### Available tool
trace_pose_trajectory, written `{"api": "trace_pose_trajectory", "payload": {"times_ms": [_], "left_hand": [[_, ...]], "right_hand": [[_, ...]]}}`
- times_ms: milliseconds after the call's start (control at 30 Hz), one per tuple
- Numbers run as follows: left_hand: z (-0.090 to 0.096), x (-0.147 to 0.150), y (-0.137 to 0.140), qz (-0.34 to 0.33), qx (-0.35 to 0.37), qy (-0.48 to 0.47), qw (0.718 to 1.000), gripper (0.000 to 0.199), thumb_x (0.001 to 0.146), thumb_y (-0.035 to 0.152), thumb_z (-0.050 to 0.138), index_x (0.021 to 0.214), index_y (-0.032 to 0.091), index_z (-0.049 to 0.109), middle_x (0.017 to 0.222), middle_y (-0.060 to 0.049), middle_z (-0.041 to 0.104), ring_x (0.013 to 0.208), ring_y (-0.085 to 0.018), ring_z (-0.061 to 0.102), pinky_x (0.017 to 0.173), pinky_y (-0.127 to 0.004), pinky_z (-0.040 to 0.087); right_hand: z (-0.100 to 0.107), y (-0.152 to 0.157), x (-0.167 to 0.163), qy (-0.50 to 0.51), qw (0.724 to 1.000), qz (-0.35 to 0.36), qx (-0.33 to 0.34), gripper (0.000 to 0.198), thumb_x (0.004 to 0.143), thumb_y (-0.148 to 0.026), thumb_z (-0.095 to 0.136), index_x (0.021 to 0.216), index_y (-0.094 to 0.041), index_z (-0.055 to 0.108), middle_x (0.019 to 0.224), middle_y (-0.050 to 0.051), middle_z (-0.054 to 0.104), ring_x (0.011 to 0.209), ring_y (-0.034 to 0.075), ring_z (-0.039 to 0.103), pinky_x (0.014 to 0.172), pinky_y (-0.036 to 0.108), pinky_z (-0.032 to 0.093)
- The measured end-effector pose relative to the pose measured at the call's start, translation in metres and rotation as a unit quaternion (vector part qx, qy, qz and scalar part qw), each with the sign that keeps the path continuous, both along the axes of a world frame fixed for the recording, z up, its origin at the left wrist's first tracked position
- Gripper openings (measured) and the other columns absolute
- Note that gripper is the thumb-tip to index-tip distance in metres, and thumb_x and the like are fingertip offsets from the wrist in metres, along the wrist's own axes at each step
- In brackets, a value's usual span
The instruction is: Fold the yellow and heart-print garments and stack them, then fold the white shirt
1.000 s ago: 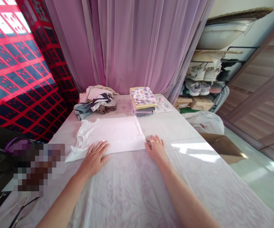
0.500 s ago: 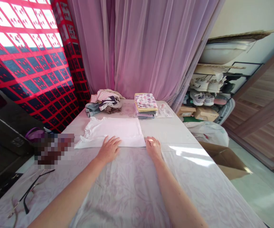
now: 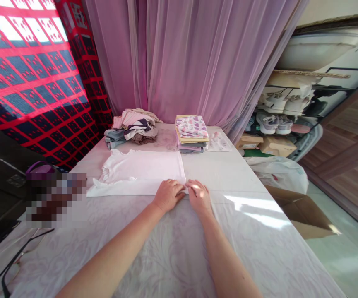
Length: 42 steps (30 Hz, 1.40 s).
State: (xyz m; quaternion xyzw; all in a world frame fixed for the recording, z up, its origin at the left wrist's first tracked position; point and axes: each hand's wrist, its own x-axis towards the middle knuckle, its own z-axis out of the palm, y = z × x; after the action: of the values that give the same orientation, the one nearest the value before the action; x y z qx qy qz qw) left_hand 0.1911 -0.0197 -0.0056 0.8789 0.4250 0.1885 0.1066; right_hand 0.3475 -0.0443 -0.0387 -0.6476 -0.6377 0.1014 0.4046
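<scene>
A white shirt (image 3: 147,165) lies spread flat on the table, its near long edge folded over in a strip. At the near right corner of the shirt, my left hand (image 3: 169,195) rests on the folded strip, fingers bent and thumb below, closed on the cloth's edge. Right beside it, my right hand (image 3: 199,198) has its fingers curled at the same corner, gripping the fabric; the fingertips are partly hidden. The two hands almost touch. Ruffled, gathered cloth shows at the shirt's left end.
A loose heap of clothes (image 3: 137,126) sits at the back left, and a neat stack of folded clothes (image 3: 193,132) at the back middle. Eyeglasses (image 3: 17,256) lie at the near left of the patterned tablecloth (image 3: 163,256). An open cardboard box (image 3: 303,213) stands off the right edge.
My left hand has slid right along the folded strip to the near right corner, close to my right hand. My right hand stays at that corner. The view has shifted slightly.
</scene>
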Motion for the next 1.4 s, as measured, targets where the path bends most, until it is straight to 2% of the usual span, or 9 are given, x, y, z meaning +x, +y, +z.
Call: {"api": "trace_pose_trajectory", "payload": {"times_ms": [167, 300, 467, 600, 667, 833, 1033, 1200, 1400], "left_hand": [[-0.004, -0.003, 0.008, 0.022, -0.03, -0.119, 0.992, 0.02, 0.092, 0.029, 0.056, 0.092, 0.022, 0.075, 0.094, -0.006, 0.074, 0.088, -0.019, 0.064, 0.084, -0.033, 0.046], [-0.004, -0.009, 0.011, 0.057, -0.102, -0.235, 0.965, 0.024, 0.09, 0.034, 0.054, 0.084, 0.021, 0.074, 0.083, -0.004, 0.073, 0.08, -0.016, 0.063, 0.076, -0.028, 0.046], [-0.004, -0.018, 0.017, 0.144, -0.258, -0.413, 0.861, 0.039, 0.081, 0.054, 0.06, 0.089, 0.019, 0.073, 0.07, 0.001, 0.065, 0.064, -0.013, 0.056, 0.06, -0.023, 0.041], [-0.004, -0.022, 0.021, 0.176, -0.373, -0.497, 0.763, 0.051, 0.069, 0.063, 0.069, 0.091, 0.018, 0.071, 0.067, 0.003, 0.06, 0.058, -0.01, 0.052, 0.053, -0.021, 0.038], [-0.003, -0.023, 0.022, 0.19, -0.389, -0.519, 0.737, 0.052, 0.066, 0.064, 0.071, 0.09, 0.018, 0.07, 0.07, 0.003, 0.061, 0.061, -0.011, 0.054, 0.055, -0.021, 0.041], [0.002, -0.024, 0.021, 0.184, -0.37, -0.52, 0.747, 0.047, 0.07, 0.062, 0.068, 0.089, 0.019, 0.068, 0.071, 0.003, 0.06, 0.064, -0.012, 0.054, 0.058, -0.021, 0.043], [0.005, -0.024, 0.017, 0.164, -0.386, -0.552, 0.72, 0.041, 0.073, 0.058, 0.068, 0.089, 0.021, 0.062, 0.071, 0.004, 0.058, 0.064, -0.011, 0.052, 0.061, -0.021, 0.044], [0.006, -0.022, 0.015, 0.191, -0.402, -0.567, 0.693, 0.042, 0.069, 0.059, 0.07, 0.079, 0.02, 0.057, 0.065, 0.007, 0.049, 0.057, -0.007, 0.044, 0.052, -0.016, 0.035], [0.009, -0.021, 0.013, 0.2, -0.43, -0.562, 0.678, 0.041, 0.068, 0.057, 0.07, 0.076, 0.02, 0.054, 0.062, 0.007, 0.045, 0.054, -0.006, 0.039, 0.048, -0.014, 0.031]], "right_hand": [[0.001, 0.0, 0.003, 0.055, 0.998, -0.003, -0.012, 0.033, 0.087, -0.024, 0.041, 0.105, -0.022, 0.068, 0.112, 0.007, 0.073, 0.109, 0.021, 0.064, 0.106, 0.045, 0.039], [0.004, -0.003, 0.008, 0.087, 0.996, 0.016, -0.016, 0.022, 0.081, -0.023, 0.048, 0.093, -0.023, 0.066, 0.12, 0.007, 0.07, 0.112, 0.022, 0.063, 0.1, 0.042, 0.046], [0.008, -0.01, 0.01, 0.042, 0.996, 0.08, 0.003, 0.015, 0.079, -0.02, 0.052, 0.082, -0.025, 0.067, 0.119, 0.007, 0.07, 0.113, 0.023, 0.062, 0.103, 0.043, 0.044], [0.011, -0.01, 0.003, 0.032, 0.998, 0.058, 0.012, 0.02, 0.083, -0.023, 0.05, 0.091, -0.025, 0.069, 0.11, 0.007, 0.073, 0.106, 0.023, 0.066, 0.1, 0.043, 0.047], [0.015, -0.005, -0.003, 0.055, 0.998, 0.04, -0.006, 0.024, 0.086, -0.027, 0.048, 0.097, -0.024, 0.069, 0.104, 0.006, 0.075, 0.099, 0.022, 0.069, 0.092, 0.038, 0.053], [0.032, 0.022, -0.025, 0.091, 0.995, 0.026, 0.013, 0.025, 0.084, -0.029, 0.047, 0.098, -0.023, 0.068, 0.097, 0.005, 0.074, 0.09, 0.02, 0.069, 0.082, 0.032, 0.055], [0.028, 0.048, -0.037, 0.137, 0.987, 0.016, 0.08, 0.018, 0.077, -0.023, 0.047, 0.085, -0.023, 0.063, 0.095, 0.005, 0.072, 0.087, 0.019, 0.066, 0.075, 0.03, 0.054], [0.01, 0.057, -0.022, 0.222, 0.971, -0.078, 0.037, 0.018, 0.078, -0.031, 0.05, 0.082, -0.021, 0.063, 0.069, 0.001, 0.066, 0.058, 0.015, 0.058, 0.055, 0.026, 0.048], [0.012, 0.059, -0.017, 0.223, 0.975, -0.002, -0.008, 0.023, 0.083, -0.038, 0.051, 0.092, -0.021, 0.065, 0.075, 0.002, 0.07, 0.057, 0.014, 0.059, 0.055, 0.025, 0.047]]}}
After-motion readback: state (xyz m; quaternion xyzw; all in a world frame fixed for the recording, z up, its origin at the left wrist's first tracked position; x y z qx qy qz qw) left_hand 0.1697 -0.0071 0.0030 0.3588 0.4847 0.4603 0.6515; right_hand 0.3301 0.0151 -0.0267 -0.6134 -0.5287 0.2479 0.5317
